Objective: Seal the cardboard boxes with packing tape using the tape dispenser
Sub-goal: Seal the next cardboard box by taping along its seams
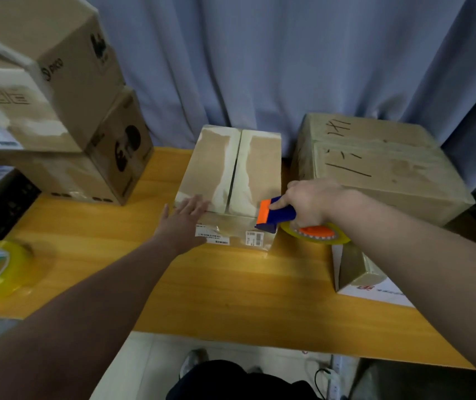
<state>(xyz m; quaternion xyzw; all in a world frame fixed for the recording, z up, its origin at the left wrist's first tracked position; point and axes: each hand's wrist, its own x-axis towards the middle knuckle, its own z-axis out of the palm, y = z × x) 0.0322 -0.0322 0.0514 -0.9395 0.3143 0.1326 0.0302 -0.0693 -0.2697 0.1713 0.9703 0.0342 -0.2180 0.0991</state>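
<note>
By the table's [231, 284] far edge, the box's [231, 174] near-left corner is touched by the spread left hand [185, 217]; the dispenser [277, 216] is gripped at its near-right corner by the right hand [309, 202].

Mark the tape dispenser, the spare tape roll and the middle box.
tape dispenser [283, 215]: head view, on its blue handle.
spare tape roll [19, 271]: head view, on its yellow outer band.
middle box [205, 166]: head view, on its left top flap.
</note>
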